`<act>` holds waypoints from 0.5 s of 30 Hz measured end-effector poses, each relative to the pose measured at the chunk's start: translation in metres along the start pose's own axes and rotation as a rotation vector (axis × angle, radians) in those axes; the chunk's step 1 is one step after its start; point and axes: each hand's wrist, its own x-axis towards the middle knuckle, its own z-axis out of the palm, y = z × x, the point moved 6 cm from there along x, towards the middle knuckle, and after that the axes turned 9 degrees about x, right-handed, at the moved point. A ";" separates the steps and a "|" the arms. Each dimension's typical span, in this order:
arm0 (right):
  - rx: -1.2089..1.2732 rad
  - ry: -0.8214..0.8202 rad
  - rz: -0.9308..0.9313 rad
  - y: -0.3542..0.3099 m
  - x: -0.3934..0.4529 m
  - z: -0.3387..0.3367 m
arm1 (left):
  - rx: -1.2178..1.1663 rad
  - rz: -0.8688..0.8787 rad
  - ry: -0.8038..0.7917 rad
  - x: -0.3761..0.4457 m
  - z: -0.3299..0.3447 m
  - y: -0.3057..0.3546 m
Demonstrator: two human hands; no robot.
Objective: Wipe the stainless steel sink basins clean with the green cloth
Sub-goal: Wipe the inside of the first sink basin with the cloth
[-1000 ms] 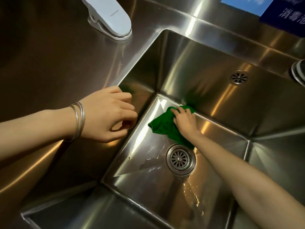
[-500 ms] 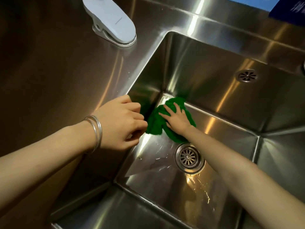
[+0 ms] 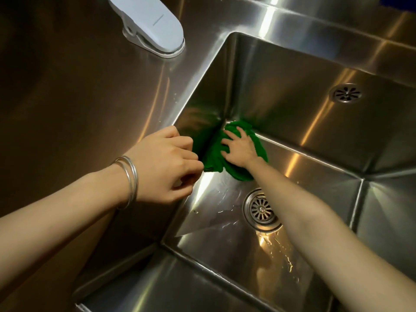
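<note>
Two bare hands at a steel sink basin, right hand spread flat, pressing green cloth into the corner, left hand loosely curled, empty, on the rim beside it.

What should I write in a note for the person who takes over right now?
Right hand: flat on the cloth, fingers spread, pressing it into the far left corner of the basin.
Left hand: loosely curled, resting on the basin's left rim, holding nothing.
Done: cannot tell which parts are wiped; water streaks show around the drain.
Left: the floor near the drain, the walls, other basins.
</note>
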 end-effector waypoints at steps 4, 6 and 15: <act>-0.004 -0.081 -0.011 -0.013 -0.008 0.000 | -0.018 0.015 -0.015 0.000 0.001 0.001; -0.030 -0.158 -0.084 -0.021 -0.030 0.009 | -0.002 0.008 -0.018 0.000 0.000 -0.001; 0.066 -0.365 -0.157 -0.103 -0.133 0.078 | 0.007 -0.057 0.004 -0.001 -0.011 0.002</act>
